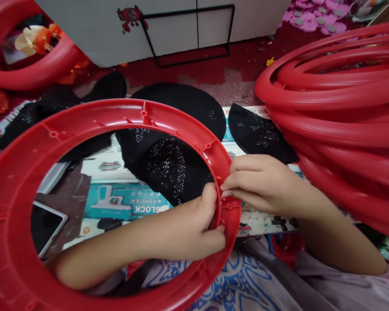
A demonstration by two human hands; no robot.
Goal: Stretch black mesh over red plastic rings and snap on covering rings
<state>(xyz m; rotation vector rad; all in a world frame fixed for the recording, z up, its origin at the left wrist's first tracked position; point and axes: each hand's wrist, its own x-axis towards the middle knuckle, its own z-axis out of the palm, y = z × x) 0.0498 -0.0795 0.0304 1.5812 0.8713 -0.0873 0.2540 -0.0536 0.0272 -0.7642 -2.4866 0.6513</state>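
Note:
A large red plastic ring (94,113) with ribs and pegs on its face is held in front of me, tilted. My left arm passes through its opening, and my left hand (201,229) is closed around the ring's right rim from inside. My right hand (259,181) pinches the same stretch of rim from outside, fingers pressed together against the small pegs. Black mesh fabric rounds (168,164) lie beneath the ring on the floor.
A tall stack of red rings (337,112) stands at right. Another red ring (29,73) lies at top left. More black mesh pieces (259,129), printed toy boxes (129,203), a tablet (47,224) and a white cabinet (168,26) surround me.

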